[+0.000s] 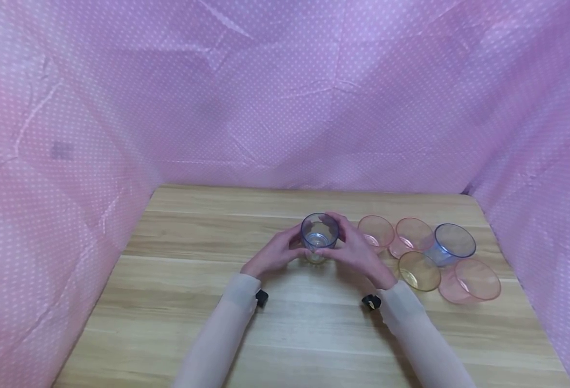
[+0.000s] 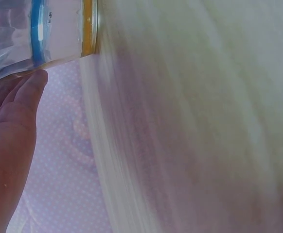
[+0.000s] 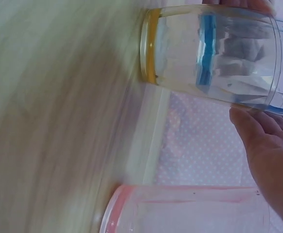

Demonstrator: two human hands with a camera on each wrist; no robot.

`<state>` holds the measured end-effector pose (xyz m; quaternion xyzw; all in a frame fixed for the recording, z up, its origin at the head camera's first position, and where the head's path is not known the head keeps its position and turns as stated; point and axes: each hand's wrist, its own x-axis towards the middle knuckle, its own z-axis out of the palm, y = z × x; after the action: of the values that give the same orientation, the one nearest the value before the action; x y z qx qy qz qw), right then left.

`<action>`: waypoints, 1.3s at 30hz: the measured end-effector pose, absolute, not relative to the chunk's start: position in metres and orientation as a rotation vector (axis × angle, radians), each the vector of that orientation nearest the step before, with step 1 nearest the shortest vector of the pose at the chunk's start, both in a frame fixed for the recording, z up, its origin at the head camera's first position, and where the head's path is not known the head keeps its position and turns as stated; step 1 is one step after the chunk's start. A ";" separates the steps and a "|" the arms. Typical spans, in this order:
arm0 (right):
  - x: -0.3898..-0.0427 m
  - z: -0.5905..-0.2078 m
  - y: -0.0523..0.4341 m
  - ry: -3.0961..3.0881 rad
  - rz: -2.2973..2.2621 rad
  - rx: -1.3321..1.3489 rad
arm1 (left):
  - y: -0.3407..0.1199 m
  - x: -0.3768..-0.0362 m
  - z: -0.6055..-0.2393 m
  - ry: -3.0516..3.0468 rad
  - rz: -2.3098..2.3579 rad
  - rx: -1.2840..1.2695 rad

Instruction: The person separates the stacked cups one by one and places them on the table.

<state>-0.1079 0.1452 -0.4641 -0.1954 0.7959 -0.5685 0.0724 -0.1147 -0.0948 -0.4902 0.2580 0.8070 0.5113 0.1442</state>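
Observation:
A clear blue cup (image 1: 320,222) sits nested inside a clear yellow cup (image 1: 315,260), upright on the wooden table. The blue base (image 3: 206,53) shows through the yellow cup's wall in the right wrist view, well above the yellow bottom (image 3: 152,48). My left hand (image 1: 276,250) curls round the stacked pair from the left, thumb toward me. From the other side my right hand (image 1: 358,249) grips the same pair, thumb in front and fingers behind. Most of the left fingers are hidden by the cups in the head view.
To my right stand several more cups: two pink ones (image 1: 376,230) (image 1: 413,233) at the back, a blue one (image 1: 454,240) beside them, a yellow one (image 1: 418,271) and another pink one (image 1: 476,279) nearer me. Pink dotted cloth (image 1: 285,108) walls in the wooden table (image 1: 193,323).

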 end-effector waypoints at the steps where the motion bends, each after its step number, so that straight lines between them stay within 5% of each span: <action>1: -0.108 -0.464 0.145 2.400 -1.696 -0.597 | -0.095 -0.115 -0.491 2.329 1.469 0.744; 39: -0.103 -0.470 0.147 2.430 -1.794 -0.569 | -0.095 -0.115 -0.486 2.201 1.559 0.632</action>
<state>-0.1029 0.1470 -0.4701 -0.1851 0.7901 -0.5834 0.0337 -0.1152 -0.0952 -0.4863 0.2243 0.7808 0.5532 0.1847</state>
